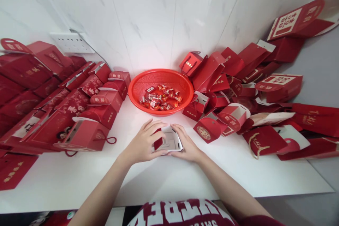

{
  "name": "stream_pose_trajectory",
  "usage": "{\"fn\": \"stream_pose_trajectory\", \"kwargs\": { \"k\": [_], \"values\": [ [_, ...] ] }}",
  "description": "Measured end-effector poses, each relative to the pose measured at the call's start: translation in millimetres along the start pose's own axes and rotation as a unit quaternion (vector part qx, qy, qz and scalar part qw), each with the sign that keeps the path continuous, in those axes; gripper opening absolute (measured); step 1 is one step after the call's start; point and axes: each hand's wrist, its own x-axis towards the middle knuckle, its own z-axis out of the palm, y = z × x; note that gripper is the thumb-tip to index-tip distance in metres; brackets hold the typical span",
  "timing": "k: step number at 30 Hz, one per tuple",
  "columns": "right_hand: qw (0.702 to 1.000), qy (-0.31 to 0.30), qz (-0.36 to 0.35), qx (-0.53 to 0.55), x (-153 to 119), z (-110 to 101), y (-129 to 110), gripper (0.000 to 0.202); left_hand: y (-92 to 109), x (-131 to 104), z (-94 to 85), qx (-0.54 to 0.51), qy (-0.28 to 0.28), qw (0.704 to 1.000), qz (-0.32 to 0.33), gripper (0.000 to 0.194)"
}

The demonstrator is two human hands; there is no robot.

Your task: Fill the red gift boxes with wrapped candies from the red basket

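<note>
Between my two hands is a small red gift box point(171, 140), its pale inner side facing up toward me. My left hand point(144, 142) grips its left side, fingers curved over the upper edge and thumb along the lower one. Around the right side, my right hand point(186, 144) is closed, with its fingers along the edge. Part of the box's red outside is covered by my left fingers. Just beyond my hands stands a red plastic colander point(161, 112) with wrapped candies point(161, 99) lying in its bottom.
Rows of red gift boxes point(87, 134) stand on the left of the white table point(156, 190). A loose pile of red boxes point(230, 116) fills the right side. A power strip point(71, 42) with a cable is at the tiled wall point(148, 17).
</note>
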Motion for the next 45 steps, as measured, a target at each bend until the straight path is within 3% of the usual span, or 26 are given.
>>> {"fn": "stream_pose_trajectory", "kwargs": {
  "k": [7,11,14,16,19,21,23,29,32,36,38,41,45],
  "values": [
    [1.0,-0.007,0.019,0.01,0.7,0.9,-3.8,0.106,1.9,-32.2,8.9,0.09,0.117,0.986,-0.072,0.01],
    [1.0,-0.006,0.018,0.009,-0.1,2.6,-2.8,0.107,17.0,-32.5,16.7,0.123,0.144,0.972,-0.138,0.046],
    [1.0,0.0,0.02,0.004,-1.8,3.9,-2.2,0.105,18.1,-31.9,21.7,0.047,0.183,0.953,-0.238,0.044],
    [1.0,0.004,0.021,0.0,-2.8,5.0,-2.6,0.106,12.9,-33.5,28.6,-0.051,0.176,0.939,-0.292,0.042],
    [1.0,0.007,0.029,-0.003,-3.3,6.8,-3.8,0.106,3.5,-37.5,46.2,-0.098,0.17,0.926,-0.322,0.047],
    [0.999,0.007,0.033,-0.001,-3.6,7.5,-4.0,0.107,-0.1,-39.9,58.3,-0.085,0.161,0.933,-0.311,0.053],
    [0.999,0.006,0.031,0.007,-4.6,7.8,-3.1,0.109,-1.6,-41.0,65.0,-0.113,0.117,0.948,-0.272,0.061],
    [0.999,0.014,0.004,0.053,-10.6,10.5,3.4,0.13,-8.3,-34.7,57.9,-0.22,0.077,0.96,-0.154,0.116],
    [0.997,0.029,-0.001,0.068,-8.7,13.5,6.6,0.132,-15.7,-26.6,65.5,-0.317,0.055,0.94,-0.116,0.125],
    [0.998,0.019,0.016,0.063,-1.6,15.6,10.9,0.13,-27.7,-13.0,83.0,-0.424,0.081,0.895,-0.11,0.138],
    [0.999,0.013,0.018,0.037,0.0,13.3,11.0,0.127,-33.4,-8.9,85.2,-0.43,0.096,0.891,-0.111,0.14],
    [1.0,0.023,-0.009,-0.01,1.4,0.4,2.5,0.111,-42.6,-10.0,78.7,-0.403,0.12,0.9,-0.114,0.125],
    [0.987,0.151,-0.042,-0.048,25.3,-35.6,-26.1,0.073,-57.4,-17.7,68.0,-0.376,0.141,0.908,-0.123,0.114]
  ]
}}
